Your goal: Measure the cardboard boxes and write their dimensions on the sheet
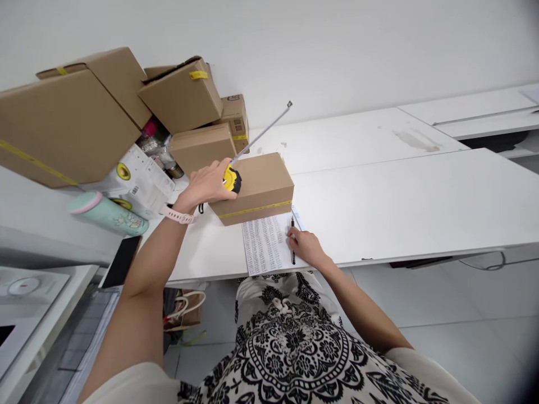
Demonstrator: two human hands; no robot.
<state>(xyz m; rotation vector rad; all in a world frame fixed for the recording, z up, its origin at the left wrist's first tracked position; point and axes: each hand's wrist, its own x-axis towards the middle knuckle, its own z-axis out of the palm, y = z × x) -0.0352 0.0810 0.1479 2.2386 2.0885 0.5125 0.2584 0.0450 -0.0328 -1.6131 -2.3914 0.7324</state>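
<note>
My left hand [208, 184] is closed round a yellow and black tape measure [232, 179] at the left end of a cardboard box [265, 174]. From its case a length of metal blade [265, 130] sticks out up and to the right, its hooked end in the air. The box lies on the white desk, with a yellow strip along its front side. Below it is a sheet of paper [263, 247] covered in handwritten columns. My right hand [306, 247] rests at the sheet's right edge, fingers curled on a black pen [293, 241].
Several cardboard boxes [181, 95] are piled against the wall at the left. Before them stand a white carton with avocado pictures [143, 179] and a mint-green bottle [107, 213]. A dark flat object [122, 261] lies at the desk's left end. The white desk [379, 207] stretches right.
</note>
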